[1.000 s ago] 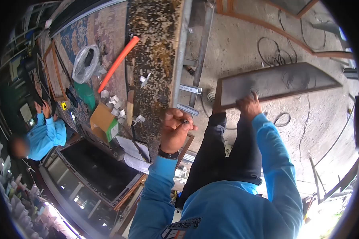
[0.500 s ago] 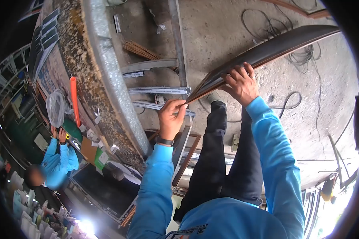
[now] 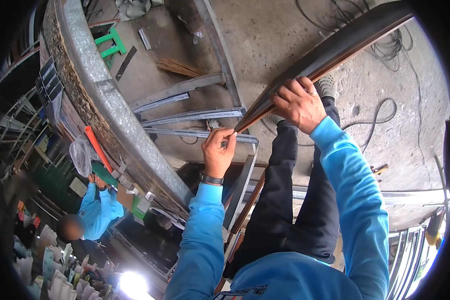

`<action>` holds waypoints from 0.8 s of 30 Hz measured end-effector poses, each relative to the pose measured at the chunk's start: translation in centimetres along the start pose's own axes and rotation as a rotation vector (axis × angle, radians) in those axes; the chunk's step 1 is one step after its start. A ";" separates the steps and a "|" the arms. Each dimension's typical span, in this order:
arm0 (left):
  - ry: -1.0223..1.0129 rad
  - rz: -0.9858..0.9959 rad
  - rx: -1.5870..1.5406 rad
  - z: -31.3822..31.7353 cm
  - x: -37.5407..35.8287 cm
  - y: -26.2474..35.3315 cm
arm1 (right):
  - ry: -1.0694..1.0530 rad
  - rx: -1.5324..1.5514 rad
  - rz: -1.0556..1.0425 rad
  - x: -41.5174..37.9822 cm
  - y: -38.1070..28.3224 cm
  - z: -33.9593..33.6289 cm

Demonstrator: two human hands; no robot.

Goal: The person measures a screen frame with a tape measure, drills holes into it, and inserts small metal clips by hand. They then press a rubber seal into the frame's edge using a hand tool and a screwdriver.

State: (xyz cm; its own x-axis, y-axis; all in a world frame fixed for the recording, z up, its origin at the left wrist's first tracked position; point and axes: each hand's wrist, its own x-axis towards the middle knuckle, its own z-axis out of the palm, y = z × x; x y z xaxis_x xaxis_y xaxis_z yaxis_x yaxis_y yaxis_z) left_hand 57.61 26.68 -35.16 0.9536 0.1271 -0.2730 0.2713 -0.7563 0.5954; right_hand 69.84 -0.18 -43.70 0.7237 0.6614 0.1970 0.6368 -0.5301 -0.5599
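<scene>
A long dark panel with a brown framed edge (image 3: pixel 342 42) is held up at a slant, its far end toward the upper right. My right hand (image 3: pixel 300 105) is closed over the brown edge, fingers on top and the thumb side hidden. At the panel's near corner, my left hand (image 3: pixel 218 152) pinches the tip between thumb and fingers. Just beyond that corner lie silver aluminium profiles (image 3: pixel 195 116) with printed film, resting across a grey metal frame (image 3: pixel 217 50).
To the left runs a worn workbench edge (image 3: pixel 105 85) carrying an orange tube (image 3: pixel 99 148). Another person in a blue sleeve (image 3: pixel 105 207) works beyond it. Black cable (image 3: pixel 377 120) loops over the concrete floor to the right. A green stool (image 3: pixel 112 44) stands far left.
My view has turned, so the bench and the other person appear further right and a green stool shows. The panel stays in both hands, its far end now higher in view.
</scene>
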 end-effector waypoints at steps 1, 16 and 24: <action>-0.025 -0.003 0.001 0.0 0.0 0.1 | -0.005 0.019 0.006 -0.3 0.0 0.0; -0.131 -0.043 0.040 0.0 -0.1 1.0 | -0.025 0.008 0.019 -1.0 0.1 0.3; -0.241 -0.138 0.069 -0.1 0.9 1.8 | -0.025 0.029 0.017 -1.3 0.0 0.1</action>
State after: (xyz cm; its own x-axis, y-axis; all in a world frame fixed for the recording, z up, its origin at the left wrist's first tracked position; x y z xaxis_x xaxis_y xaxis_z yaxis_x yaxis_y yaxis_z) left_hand 58.93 25.51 -34.21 0.8472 0.0820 -0.5248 0.3793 -0.7851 0.4896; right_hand 68.87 -0.98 -44.01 0.7274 0.6655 0.1670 0.6161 -0.5263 -0.5860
